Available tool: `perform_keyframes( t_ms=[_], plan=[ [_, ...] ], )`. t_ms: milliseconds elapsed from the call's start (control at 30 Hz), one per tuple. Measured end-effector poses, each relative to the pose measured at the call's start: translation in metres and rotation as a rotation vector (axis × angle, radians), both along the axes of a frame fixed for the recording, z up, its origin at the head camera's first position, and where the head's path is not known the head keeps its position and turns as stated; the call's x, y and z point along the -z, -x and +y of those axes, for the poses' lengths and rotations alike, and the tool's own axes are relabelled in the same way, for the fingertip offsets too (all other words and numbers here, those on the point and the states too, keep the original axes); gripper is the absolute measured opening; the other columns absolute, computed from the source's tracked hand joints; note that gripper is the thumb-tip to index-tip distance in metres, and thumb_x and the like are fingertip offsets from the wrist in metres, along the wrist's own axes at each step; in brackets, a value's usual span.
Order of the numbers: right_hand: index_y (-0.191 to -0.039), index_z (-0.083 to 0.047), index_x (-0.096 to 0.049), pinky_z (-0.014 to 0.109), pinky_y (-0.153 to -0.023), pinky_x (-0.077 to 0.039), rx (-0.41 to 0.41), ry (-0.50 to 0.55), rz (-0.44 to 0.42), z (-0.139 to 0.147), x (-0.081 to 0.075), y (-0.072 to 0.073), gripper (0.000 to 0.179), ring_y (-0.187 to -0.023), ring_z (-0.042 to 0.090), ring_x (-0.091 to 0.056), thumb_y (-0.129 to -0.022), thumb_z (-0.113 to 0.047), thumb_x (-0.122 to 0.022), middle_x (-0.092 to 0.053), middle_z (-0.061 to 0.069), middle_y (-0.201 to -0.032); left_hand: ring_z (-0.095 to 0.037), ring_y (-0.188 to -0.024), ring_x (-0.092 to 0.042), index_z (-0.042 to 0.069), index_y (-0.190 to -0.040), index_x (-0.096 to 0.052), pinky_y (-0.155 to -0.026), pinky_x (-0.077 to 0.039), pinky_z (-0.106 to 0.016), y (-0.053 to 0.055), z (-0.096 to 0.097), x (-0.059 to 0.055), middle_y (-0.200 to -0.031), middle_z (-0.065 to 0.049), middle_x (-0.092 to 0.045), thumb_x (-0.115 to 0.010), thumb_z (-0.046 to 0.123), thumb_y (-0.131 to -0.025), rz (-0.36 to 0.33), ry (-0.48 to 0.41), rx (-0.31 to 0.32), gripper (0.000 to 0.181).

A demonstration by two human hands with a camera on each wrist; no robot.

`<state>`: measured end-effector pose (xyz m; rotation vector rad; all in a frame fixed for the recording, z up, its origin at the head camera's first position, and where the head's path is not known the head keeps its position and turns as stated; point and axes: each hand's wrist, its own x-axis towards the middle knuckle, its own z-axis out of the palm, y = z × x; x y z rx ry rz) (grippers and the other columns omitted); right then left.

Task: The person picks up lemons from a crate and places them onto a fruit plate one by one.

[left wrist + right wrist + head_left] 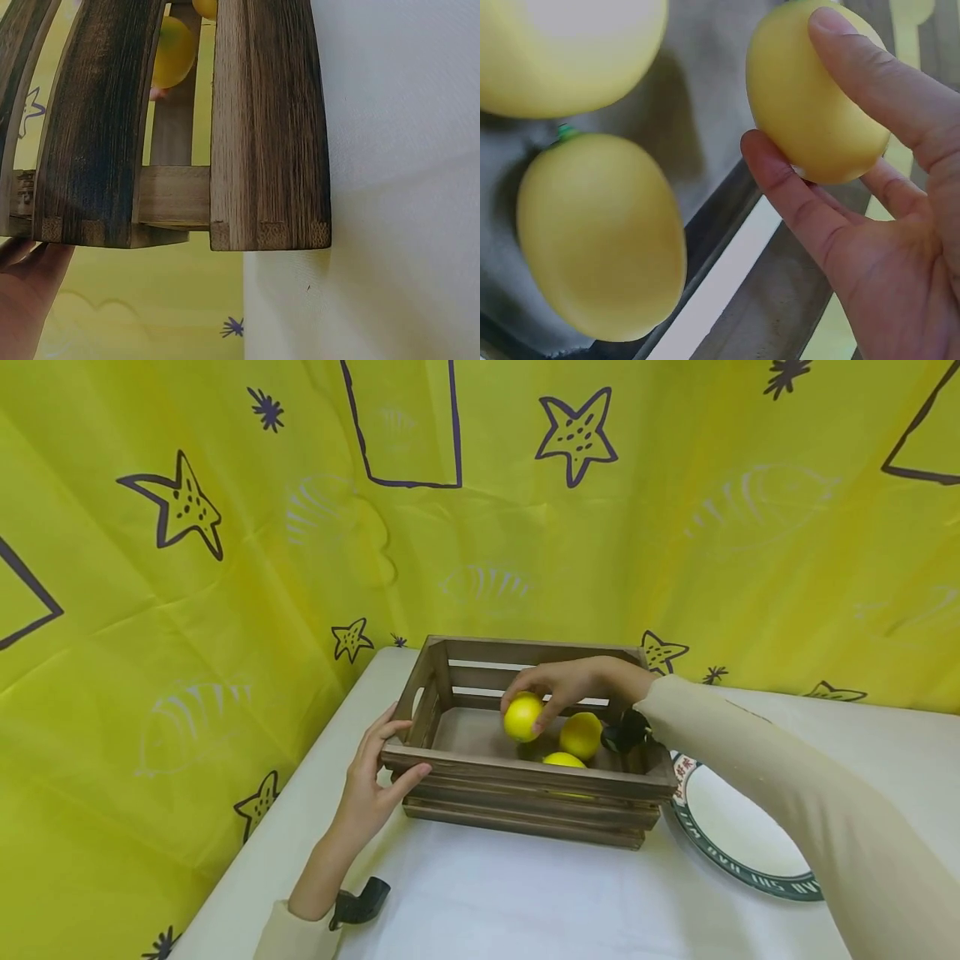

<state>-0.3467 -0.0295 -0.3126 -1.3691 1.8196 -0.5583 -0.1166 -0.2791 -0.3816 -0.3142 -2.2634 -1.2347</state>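
Between thumb and fingers, my right hand holds a yellow lemon inside a brown slatted wooden crate. Two more lemons lie in the crate beneath that hand: one lemon toward its right side, another lemon partly hidden by the front slat. A small green tip shows on a lying lemon in the right wrist view. At the crate's front left corner, my left hand grips the rim, its thumb against the front slat. The left wrist view shows only part of that hand beside the slats.
A white plate with a dark green lettered rim stands right of the crate, partly under my right sleeve. The crate rests on a white-covered table. A yellow curtain with starfish and fish drawings hangs behind and to the left.
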Motion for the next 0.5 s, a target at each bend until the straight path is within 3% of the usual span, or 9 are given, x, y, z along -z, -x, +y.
perform_keyframes(
  t_ms=[100,300,500],
  plan=[
    [-0.132,-0.001,-0.054,0.046,-0.103,-0.039,0.036,0.035,-0.058,0.0022,-0.0029,-0.0002,0.05,-0.12,0.027,-0.043,-0.087,-0.009,-0.074,-0.045,0.013,-0.135,-0.041,-0.138,-0.035,-0.001,-0.13,-0.049,-0.103,-0.038,-0.05,-0.0001,0.0002,-0.0003,-0.154,-0.019,-0.032,-0.076,-0.006,-0.078,0.0,0.004,-0.003,0.059],
    [-0.133,-0.002,-0.055,0.043,-0.099,-0.041,0.076,0.117,-0.069,0.0077,-0.0089,-0.0006,0.052,-0.118,0.028,-0.043,-0.086,-0.007,-0.075,-0.045,0.014,-0.134,-0.042,-0.137,-0.036,-0.002,-0.129,-0.049,-0.103,-0.033,-0.014,0.0004,0.0008,-0.0008,-0.154,-0.02,-0.032,-0.076,-0.007,-0.078,0.006,-0.012,0.006,0.059],
    [-0.131,-0.007,-0.056,0.042,-0.099,-0.042,0.101,0.177,-0.038,0.0094,-0.0099,-0.0007,0.05,-0.122,0.027,-0.042,-0.086,-0.009,-0.075,-0.045,0.011,-0.138,-0.043,-0.137,-0.036,-0.003,-0.129,-0.049,-0.103,-0.032,-0.011,0.0002,0.0013,0.0002,-0.153,-0.021,-0.032,-0.076,-0.008,-0.078,0.006,-0.018,0.015,0.058]
  ],
)
